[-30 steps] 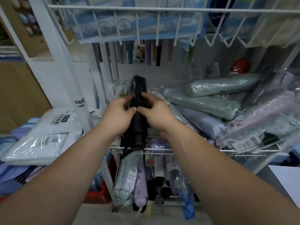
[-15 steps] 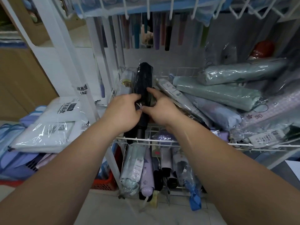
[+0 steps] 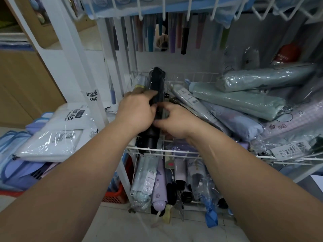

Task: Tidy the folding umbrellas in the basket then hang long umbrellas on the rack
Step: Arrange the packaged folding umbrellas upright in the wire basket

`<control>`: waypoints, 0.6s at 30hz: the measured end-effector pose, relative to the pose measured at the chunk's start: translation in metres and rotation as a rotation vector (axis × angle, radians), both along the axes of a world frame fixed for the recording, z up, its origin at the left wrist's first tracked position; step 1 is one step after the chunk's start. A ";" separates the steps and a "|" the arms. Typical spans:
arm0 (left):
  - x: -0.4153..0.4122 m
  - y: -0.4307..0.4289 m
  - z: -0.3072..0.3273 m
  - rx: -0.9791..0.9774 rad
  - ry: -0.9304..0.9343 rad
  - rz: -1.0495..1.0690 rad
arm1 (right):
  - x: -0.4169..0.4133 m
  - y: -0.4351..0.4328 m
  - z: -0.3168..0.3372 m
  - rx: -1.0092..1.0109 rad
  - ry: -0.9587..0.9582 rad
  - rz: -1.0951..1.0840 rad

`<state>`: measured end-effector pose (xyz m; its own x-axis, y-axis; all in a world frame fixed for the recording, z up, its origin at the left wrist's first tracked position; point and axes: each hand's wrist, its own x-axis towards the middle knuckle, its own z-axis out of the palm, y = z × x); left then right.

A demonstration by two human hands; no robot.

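A black folding umbrella (image 3: 157,81) in a clear sleeve lies lengthwise at the left end of the white wire basket (image 3: 176,151). My left hand (image 3: 137,110) grips its middle from the left. From the right, my right hand (image 3: 174,120) pinches the same umbrella just below. Green (image 3: 239,100), pale blue (image 3: 232,119) and lilac folding umbrellas lie piled crosswise on the basket's right side. Long umbrella handles (image 3: 183,37) hang in a row behind the basket, under the upper wire shelf.
More wrapped folding umbrellas (image 3: 158,186) stand in a lower rack under the basket. Packaged raincoats (image 3: 57,135) are stacked on the left, above a red crate (image 3: 116,195). A white upright post (image 3: 75,55) stands left of the basket. A red item (image 3: 286,53) sits at back right.
Both hands have lowered the black umbrella into the basket's left end, and the view has tipped down. My left thumb now lies over the umbrella's top.
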<state>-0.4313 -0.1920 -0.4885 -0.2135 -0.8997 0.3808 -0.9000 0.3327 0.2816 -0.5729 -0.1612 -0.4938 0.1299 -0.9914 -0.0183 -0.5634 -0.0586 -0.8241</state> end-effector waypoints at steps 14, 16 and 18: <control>0.012 0.002 0.008 0.142 -0.105 0.058 | 0.009 -0.012 -0.005 -0.121 0.223 -0.028; 0.009 0.000 0.008 0.106 -0.139 0.043 | 0.010 -0.021 -0.003 -0.201 0.337 -0.042; 0.009 -0.003 0.004 0.079 -0.134 0.001 | 0.011 -0.030 -0.002 -0.256 0.370 -0.011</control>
<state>-0.4228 -0.1954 -0.4842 -0.2568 -0.9260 0.2766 -0.9316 0.3134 0.1844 -0.5617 -0.1913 -0.4958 0.1498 -0.9714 0.1843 -0.8193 -0.2263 -0.5268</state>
